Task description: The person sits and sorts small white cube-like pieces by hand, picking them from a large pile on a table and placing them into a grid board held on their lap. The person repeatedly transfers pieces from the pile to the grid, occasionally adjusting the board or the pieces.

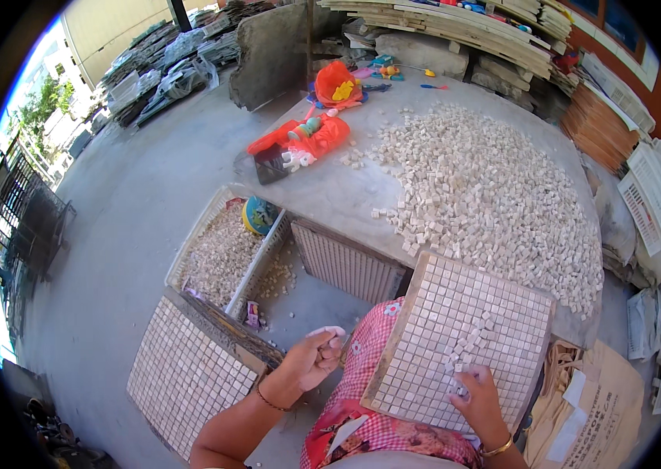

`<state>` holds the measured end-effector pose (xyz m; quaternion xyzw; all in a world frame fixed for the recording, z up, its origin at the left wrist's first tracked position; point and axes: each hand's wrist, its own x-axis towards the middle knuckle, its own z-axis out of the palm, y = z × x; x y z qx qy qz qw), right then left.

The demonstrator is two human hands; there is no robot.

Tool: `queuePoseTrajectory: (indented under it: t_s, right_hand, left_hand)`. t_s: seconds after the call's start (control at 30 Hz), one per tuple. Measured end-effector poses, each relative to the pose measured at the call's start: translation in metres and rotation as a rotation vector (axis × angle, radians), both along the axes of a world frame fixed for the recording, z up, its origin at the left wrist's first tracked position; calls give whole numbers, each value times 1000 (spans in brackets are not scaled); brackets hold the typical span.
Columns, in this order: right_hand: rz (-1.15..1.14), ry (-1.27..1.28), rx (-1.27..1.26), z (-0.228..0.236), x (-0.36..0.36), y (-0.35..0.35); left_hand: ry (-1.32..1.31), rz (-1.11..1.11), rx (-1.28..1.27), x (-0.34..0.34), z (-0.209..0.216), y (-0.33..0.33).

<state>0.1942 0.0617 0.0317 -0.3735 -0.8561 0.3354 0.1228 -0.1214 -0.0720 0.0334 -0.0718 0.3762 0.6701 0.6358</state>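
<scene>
1. Toward six o'clock in the head view, the left hand point(315, 361) is raised, its fingers curled inward and whitened at the tips; I cannot tell whether anything lies inside them.
2. Between four and five o'clock, the right hand point(483, 402) is half-curled over a gridded board point(416, 367), thumb and fingers bent close together beside small stones; whether they grip one, I cannot tell.
3. That board lies tilted at four o'clock, over pink checked cloth point(366, 336). Pale square stones fill its grid, and a cluster of loose stones point(467, 342) sits on top, just beyond the right fingertips.
4. Between two and three o'clock, a broad heap of pale cubes point(495, 203) spreads over the grey tabletop point(350, 191).
5. Near twelve o'clock, toys lie with an orange-red bag point(329, 139).
6. Just below nine o'clock, a white crate point(257, 273) holds more small stones and a blue-and-yellow ball point(258, 214).
7. Between seven and eight o'clock, a second gridded board point(190, 371) leans, filled with squares.
</scene>
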Motion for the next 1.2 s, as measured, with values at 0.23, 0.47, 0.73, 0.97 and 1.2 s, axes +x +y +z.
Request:
queuePoseTrajectory:
  t_s: [0.23,0.47,0.73,0.97,1.2]
  right_hand:
    - [-1,66,-113,11,-3,3]
    - [-31,178,-171,26,-12,7]
    - [90,38,-232,58,-20,8]
    - [2,-148,454,5,-21,84]
    - [113,-116,500,-23,-27,77]
  left_hand:
    - [1547,413,-803,-234,-5,-68]
    - [484,-241,249,21,42,18]
    - [-376,-355,74,151,-31,25]
    - [-524,-323,118,140,-46,4]
    - [-449,-327,33,146,-50,6]
